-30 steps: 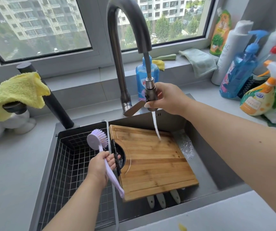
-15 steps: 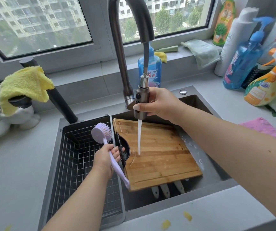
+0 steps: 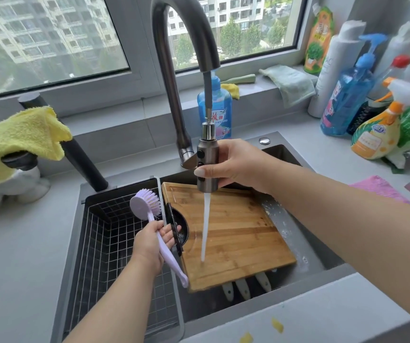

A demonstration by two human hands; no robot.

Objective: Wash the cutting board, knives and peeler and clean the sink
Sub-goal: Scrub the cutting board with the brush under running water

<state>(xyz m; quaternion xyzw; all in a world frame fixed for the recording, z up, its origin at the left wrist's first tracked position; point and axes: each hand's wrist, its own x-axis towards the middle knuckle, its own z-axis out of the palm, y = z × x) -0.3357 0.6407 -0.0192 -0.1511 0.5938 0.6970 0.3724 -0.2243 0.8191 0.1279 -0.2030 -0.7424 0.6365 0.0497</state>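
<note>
A wooden cutting board (image 3: 243, 233) lies tilted in the dark sink (image 3: 322, 261). My right hand (image 3: 238, 164) grips the pulled-out spray head (image 3: 207, 167) of the faucet, and its water stream (image 3: 205, 229) lands on the board's front half. My left hand (image 3: 149, 241) holds a lilac dish brush (image 3: 147, 206) by its handle and also steadies the board's left edge. Three white utensil handles (image 3: 244, 288) stick out from under the board's near edge; what they belong to is hidden.
A wire drying basket (image 3: 105, 243) fills the sink's left side. A blue detergent bottle (image 3: 220, 112) stands behind the faucet, with spray bottles (image 3: 377, 129) at the right. A yellow cloth (image 3: 26, 137) hangs at left, a pink cloth (image 3: 379, 189) lies at right. Yellow scraps (image 3: 276, 325) dot the near counter.
My right hand has drawn the spray head down and toward me, and the stream moved from the board's far part to its front half. My left hand kept its hold.
</note>
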